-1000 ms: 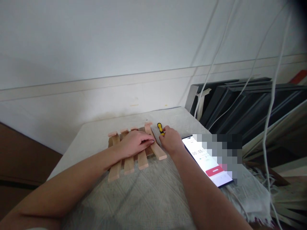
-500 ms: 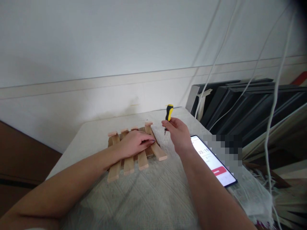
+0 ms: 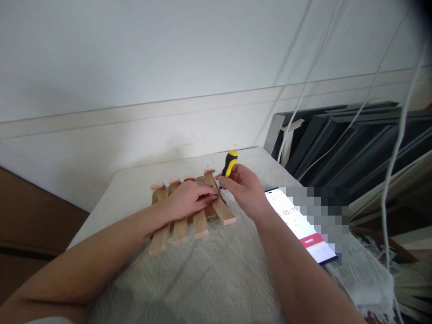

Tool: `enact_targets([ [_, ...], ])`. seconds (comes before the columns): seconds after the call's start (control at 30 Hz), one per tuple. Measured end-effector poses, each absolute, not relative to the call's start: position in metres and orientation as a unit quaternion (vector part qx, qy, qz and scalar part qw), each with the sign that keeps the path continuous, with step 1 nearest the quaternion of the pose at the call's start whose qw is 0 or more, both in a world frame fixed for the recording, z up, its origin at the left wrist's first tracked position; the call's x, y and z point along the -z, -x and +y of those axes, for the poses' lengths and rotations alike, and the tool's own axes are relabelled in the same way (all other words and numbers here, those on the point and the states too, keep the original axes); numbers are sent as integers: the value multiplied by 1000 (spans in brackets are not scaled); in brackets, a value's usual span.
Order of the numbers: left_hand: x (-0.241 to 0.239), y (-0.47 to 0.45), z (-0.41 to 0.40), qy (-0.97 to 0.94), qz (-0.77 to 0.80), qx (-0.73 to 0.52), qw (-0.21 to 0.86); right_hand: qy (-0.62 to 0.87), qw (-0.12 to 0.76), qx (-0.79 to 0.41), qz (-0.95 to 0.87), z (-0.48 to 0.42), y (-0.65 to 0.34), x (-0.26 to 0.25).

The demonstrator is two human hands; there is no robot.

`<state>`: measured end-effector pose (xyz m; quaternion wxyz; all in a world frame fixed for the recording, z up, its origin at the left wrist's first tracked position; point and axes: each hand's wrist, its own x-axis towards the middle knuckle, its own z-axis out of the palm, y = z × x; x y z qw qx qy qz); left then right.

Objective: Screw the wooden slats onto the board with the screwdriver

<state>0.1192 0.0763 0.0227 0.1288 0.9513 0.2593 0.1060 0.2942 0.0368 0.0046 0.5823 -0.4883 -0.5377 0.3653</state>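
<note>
My right hand grips a black and yellow screwdriver, its handle tilted up and its tip pointing down near the right-hand wooden slat. My left hand rests across a small wooden rack of several pale slats on darker crosspieces. The left thumb and fingers are pinched together on the right-hand slat, around a small dark thing too tiny to make out. The screwdriver's tip is close to these fingertips; whether it touches anything I cannot tell.
A phone showing a timer lies right of my right forearm on the cloth-covered table. Behind the table stands a white wall. Dark panels lean at the right, and white cables hang in front of them.
My right hand has moved left with the screwdriver, bringing its tip nearer the left fingertips and the right-hand slat. My left hand stays in place on the rack.
</note>
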Motion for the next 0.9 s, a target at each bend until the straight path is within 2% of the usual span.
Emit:
enact_targets([
  [0.47,-23,-120,75,-951,263,-98,132,485,561,-345,-575,33,-295,-5],
  [0.63,-21,-119,76,-950,267,-102,123,445,549,-378,-598,33,-296,-3],
  [0.9,-23,-120,76,-951,265,-100,122,452,569,-342,-596,37,-292,1],
])
